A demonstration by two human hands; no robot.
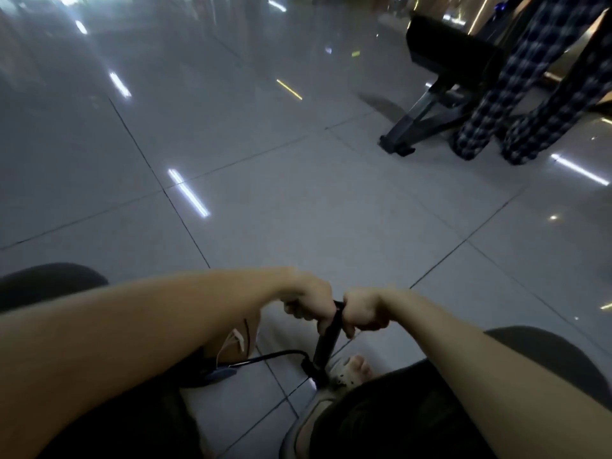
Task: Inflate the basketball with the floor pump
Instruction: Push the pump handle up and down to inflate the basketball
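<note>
A black floor pump (326, 342) stands upright on the tiled floor between my legs. My left hand (309, 301) grips the left side of its T-handle and my right hand (362, 311) grips the right side, fists close together. A black hose (275, 354) curves from the pump's base to the left. Under my left forearm shows a tan, rounded piece of the basketball (231, 342) with a dark seam; most of it is hidden. My foot in a light sandal (351, 371) sits by the pump's base.
Glossy grey floor tiles (298, 193) stretch ahead. At the far right stands a person in checked trousers (516, 104) beside a black chair or bench frame (443, 77). My dark-clothed knees fill the lower corners.
</note>
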